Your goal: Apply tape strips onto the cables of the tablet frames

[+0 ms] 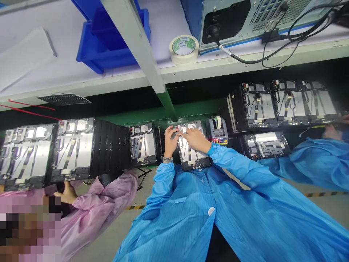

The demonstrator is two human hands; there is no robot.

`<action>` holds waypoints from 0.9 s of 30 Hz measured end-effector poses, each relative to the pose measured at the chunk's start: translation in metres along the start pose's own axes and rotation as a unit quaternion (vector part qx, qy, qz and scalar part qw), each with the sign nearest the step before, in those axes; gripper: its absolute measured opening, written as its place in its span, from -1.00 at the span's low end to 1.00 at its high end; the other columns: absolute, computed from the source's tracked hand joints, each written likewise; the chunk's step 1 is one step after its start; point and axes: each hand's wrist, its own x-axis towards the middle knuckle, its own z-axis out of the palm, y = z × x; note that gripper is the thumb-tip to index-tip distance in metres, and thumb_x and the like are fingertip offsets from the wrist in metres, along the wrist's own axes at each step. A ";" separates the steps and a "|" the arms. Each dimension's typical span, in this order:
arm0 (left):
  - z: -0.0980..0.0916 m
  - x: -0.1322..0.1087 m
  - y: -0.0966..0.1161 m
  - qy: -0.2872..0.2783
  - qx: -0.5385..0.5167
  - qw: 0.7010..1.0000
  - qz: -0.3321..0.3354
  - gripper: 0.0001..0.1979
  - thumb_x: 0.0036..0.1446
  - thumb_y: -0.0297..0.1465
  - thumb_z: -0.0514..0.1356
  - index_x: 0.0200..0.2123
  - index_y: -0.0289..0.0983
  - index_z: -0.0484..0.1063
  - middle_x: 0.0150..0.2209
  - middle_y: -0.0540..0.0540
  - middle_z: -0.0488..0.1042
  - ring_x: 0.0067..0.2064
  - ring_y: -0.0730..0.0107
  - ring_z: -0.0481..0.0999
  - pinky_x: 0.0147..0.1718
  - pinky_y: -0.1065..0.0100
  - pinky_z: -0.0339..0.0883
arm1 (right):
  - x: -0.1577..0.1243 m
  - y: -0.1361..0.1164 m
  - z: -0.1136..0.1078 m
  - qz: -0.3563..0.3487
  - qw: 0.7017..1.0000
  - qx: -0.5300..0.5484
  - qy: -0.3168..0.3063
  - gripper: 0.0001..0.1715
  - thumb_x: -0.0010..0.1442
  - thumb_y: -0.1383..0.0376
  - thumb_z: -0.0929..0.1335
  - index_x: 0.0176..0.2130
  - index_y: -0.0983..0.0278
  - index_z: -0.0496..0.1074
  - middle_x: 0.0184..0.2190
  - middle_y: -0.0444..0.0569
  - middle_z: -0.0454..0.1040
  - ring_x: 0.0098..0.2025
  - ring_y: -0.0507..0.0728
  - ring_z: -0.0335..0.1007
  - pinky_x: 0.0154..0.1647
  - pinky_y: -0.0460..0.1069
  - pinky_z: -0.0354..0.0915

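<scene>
An opened tablet-like electronic unit (190, 154) lies on the dark bench, showing a silver metal plate, flat cables and tape strips. My left hand (171, 141), with a watch at its wrist, curls over the unit's upper left corner. My right hand (194, 139) rests its fingers on the unit's upper end, close to my left fingertips. The fingers hide whatever small part lies beneath them. A tape dispenser (217, 131) stands just beyond my right hand.
Several similar opened units lie along the bench on both sides. A co-worker's hand (67, 193) and pink sleeve are at the left, and a person in a blue smock (316, 163) is at the right. Blue bins (106, 45), masking tape (184, 49) and a cabled computer case (240, 22) sit on the shelf.
</scene>
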 end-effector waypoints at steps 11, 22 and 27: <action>-0.028 0.042 0.012 -0.158 0.084 0.980 0.081 -0.85 0.13 -0.35 0.42 -0.20 -0.13 0.62 0.15 -0.17 0.44 0.29 -0.02 0.38 0.39 -0.06 0.12 | -0.048 0.038 -0.013 0.107 0.958 0.156 0.215 -0.49 0.45 0.30 0.17 0.19 0.26 0.54 -0.23 0.06 0.46 -0.16 0.24 0.40 -0.04 0.11 0.33; -0.026 -0.039 0.020 0.011 0.032 0.995 -0.099 -0.38 0.35 -0.06 0.23 0.38 -0.10 0.23 0.39 -0.26 0.29 0.40 0.06 0.33 0.33 0.01 0.27 | -0.123 0.025 0.040 0.243 0.884 0.347 0.196 -0.34 0.40 0.01 0.31 0.33 0.26 0.42 0.16 0.17 0.42 0.13 0.28 0.42 0.22 0.20 0.35; -0.006 -0.126 0.023 -0.090 0.003 0.982 -0.164 -0.29 0.38 0.00 0.16 0.47 -0.13 0.14 0.52 -0.21 0.13 0.54 0.09 0.10 0.52 0.01 -0.06 | -0.126 0.017 0.051 0.250 0.879 0.350 0.205 -0.34 0.38 -0.03 0.33 0.30 0.24 0.45 0.19 0.17 0.42 0.26 0.31 0.32 0.38 0.24 0.21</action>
